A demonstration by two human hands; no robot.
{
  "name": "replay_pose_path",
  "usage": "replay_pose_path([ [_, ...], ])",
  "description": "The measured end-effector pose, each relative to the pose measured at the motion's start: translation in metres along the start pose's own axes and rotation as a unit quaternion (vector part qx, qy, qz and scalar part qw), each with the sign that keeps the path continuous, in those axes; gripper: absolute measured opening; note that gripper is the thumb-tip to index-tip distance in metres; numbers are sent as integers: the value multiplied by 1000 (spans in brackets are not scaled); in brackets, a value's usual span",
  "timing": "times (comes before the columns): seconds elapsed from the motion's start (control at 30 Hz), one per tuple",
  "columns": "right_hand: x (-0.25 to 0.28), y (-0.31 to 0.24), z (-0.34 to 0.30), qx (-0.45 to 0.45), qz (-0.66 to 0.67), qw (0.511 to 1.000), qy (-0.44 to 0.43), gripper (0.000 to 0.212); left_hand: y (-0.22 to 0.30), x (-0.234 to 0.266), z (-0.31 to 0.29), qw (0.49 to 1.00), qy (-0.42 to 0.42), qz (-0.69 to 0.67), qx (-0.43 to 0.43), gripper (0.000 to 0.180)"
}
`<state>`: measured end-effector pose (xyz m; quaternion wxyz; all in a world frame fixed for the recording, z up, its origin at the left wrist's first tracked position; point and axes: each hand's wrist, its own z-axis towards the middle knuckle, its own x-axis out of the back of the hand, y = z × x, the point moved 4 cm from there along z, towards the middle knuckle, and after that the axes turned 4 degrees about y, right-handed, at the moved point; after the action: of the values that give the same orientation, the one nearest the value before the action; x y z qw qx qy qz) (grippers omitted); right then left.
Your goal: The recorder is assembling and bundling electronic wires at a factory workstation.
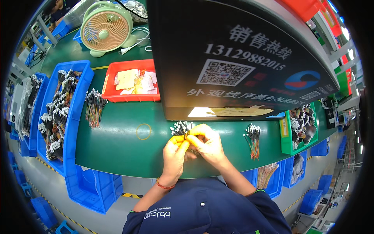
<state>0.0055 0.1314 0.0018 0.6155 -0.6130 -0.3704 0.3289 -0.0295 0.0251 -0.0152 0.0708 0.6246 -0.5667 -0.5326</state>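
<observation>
Dominating the scene, a large black machine housing (241, 54) overhangs the far side of a green workbench (117, 148), the landmark for everything else. At the bench's left end sits a long blue bin (76, 113) packed with bundled wire harnesses (56, 113); a loose harness bundle (93, 107) lies on the bench just beside that bin. Toward the far edge rests a red tray (130, 97) of paper slips, and beyond it a pale green desk fan (105, 29). At the right end a green bin (286, 138) holds more connectors, with a small wire bundle (254, 140) lying near it. A yellow rubber band (143, 131) lies flat on the bench, left of the hands.

At the near edge, centre, the left hand (173, 156) and right hand (208, 144) meet, fingers of both clenched around one wire bundle with white connectors (181, 128), which fans out above the knuckles. Something yellow shows at the pinch; whether it is a band cannot be told. Judged from the grip, good work here means keeping the connector ends level and the wires tight together while both hands hold.
</observation>
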Motion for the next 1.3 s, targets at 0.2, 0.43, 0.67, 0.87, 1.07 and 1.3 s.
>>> replay_pose_path([
  [0.2,10,6,8,-265,263,928,14,11,3,9,2,999,16,-27,11,11],
  [0.43,8,28,14,-298,424,854,47,12,3,9,1,999,-2,-34,22,9],
  [0.67,10,25,14,-286,383,878,39,11,4,10,1,999,2,-30,26,11],
  [0.87,0,2,4,-45,42,998,-5,13,0,3,0,999,-17,-28,23,13],
  [1.07,10,10,14,-313,337,888,9,16,10,5,-5,997,-29,16,64,21],
  [1.3,7,25,16,-330,420,843,67,19,8,8,-4,999,-30,-3,43,22],
])
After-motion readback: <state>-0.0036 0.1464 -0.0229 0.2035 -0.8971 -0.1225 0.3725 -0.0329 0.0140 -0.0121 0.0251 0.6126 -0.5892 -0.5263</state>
